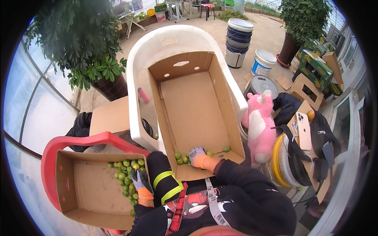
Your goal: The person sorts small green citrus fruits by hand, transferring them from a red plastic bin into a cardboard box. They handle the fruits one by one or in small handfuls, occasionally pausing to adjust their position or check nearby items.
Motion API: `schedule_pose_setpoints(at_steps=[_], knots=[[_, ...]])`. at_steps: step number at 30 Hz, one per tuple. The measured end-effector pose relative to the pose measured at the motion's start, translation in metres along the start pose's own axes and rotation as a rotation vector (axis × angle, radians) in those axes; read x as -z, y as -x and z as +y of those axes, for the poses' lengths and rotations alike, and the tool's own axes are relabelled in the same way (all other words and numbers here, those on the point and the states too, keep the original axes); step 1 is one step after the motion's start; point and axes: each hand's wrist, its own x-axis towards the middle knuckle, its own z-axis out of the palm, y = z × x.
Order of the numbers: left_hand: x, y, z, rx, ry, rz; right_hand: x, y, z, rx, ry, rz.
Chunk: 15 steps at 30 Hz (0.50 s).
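In the head view, my left hand (141,182), in a grey and orange work glove, reaches into the left cardboard box (93,188). It touches a heap of green and yellowish citrus fruits (125,176) along that box's right side. Whether its fingers hold a fruit cannot be seen. My right hand (198,157), gloved alike, is down at the near end of a larger cardboard box (192,103) in front of me. Several green citrus fruits (179,157) lie around it, one apart near the right wall. Its fingertips and anything under them are hidden.
The large box rests on a white plastic chair (138,59); the left box sits on a red plastic chair (50,165). To the right are a pink plush toy (260,129), a smartphone (303,129) and stacked buckets (238,44). A potted plant (110,85) stands left.
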Motion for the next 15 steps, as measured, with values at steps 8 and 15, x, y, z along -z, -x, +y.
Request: schedule_pose_setpoints(at_steps=[8,15], knots=[[-0.001,0.009,0.015,-0.140,-0.145,-0.109,0.069,0.005,0.031,-0.191,-0.547,0.201],[-0.068,0.047,0.048,0.216,0.091,-0.573,0.137,0.035,-0.032,0.458,-0.796,0.618]])
